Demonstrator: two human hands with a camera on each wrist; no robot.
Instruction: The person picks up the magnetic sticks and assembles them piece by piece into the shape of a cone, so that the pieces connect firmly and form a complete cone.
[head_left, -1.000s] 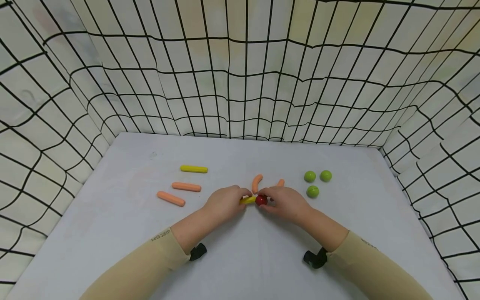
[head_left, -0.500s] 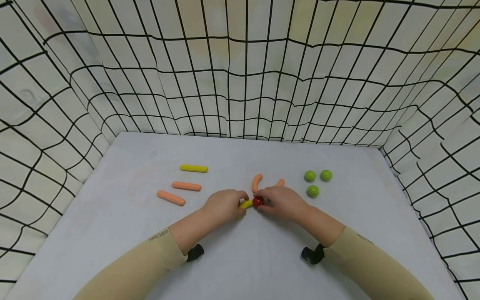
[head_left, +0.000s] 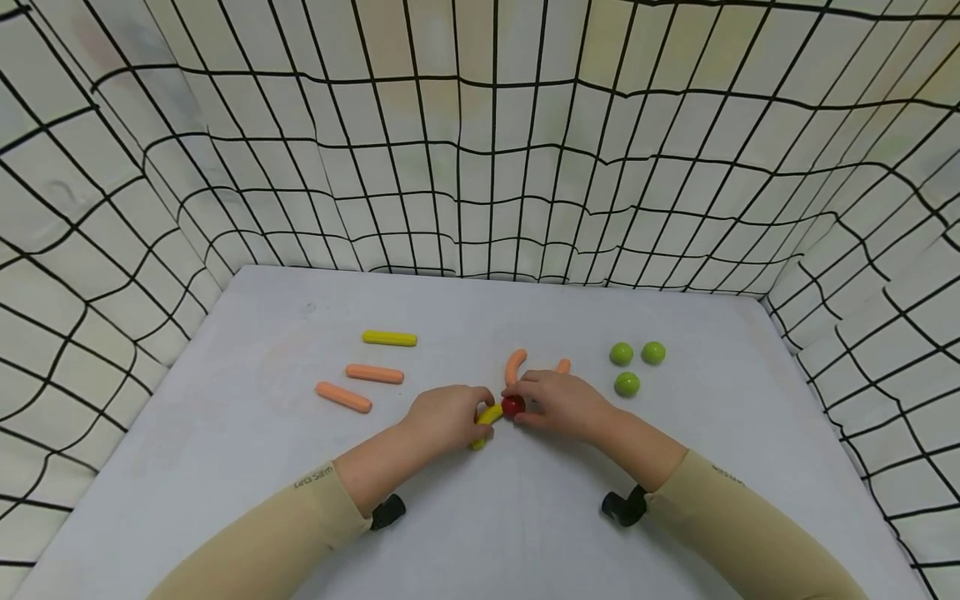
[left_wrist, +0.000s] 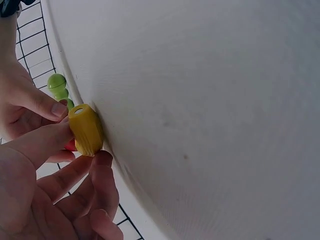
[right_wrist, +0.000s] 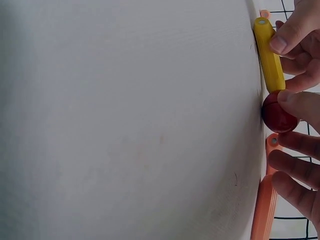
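My left hand [head_left: 444,418] pinches a curved yellow stick [head_left: 489,416] between thumb and fingers near the middle of the white table. My right hand [head_left: 564,403] grips a glossy red ball [head_left: 513,407] against the stick's far end. In the right wrist view the yellow stick [right_wrist: 269,55] meets the red ball [right_wrist: 280,117], with a thumb on each. The left wrist view shows the yellow stick [left_wrist: 88,130] end-on, a small pale spot in its tip. Whether ball and stick are joined cannot be told.
A curved orange stick [head_left: 515,367] lies just beyond my right hand, which partly covers another orange stick [head_left: 563,366]. Several straight sticks, one yellow [head_left: 390,338] and two orange [head_left: 375,373], lie left. Three green balls [head_left: 627,384] sit right. Black netting [head_left: 491,200] surrounds the table.
The yellow stick has swung so its near end points toward me. My left hand has shifted slightly nearer and left, and the red ball has moved a little left with my right hand.
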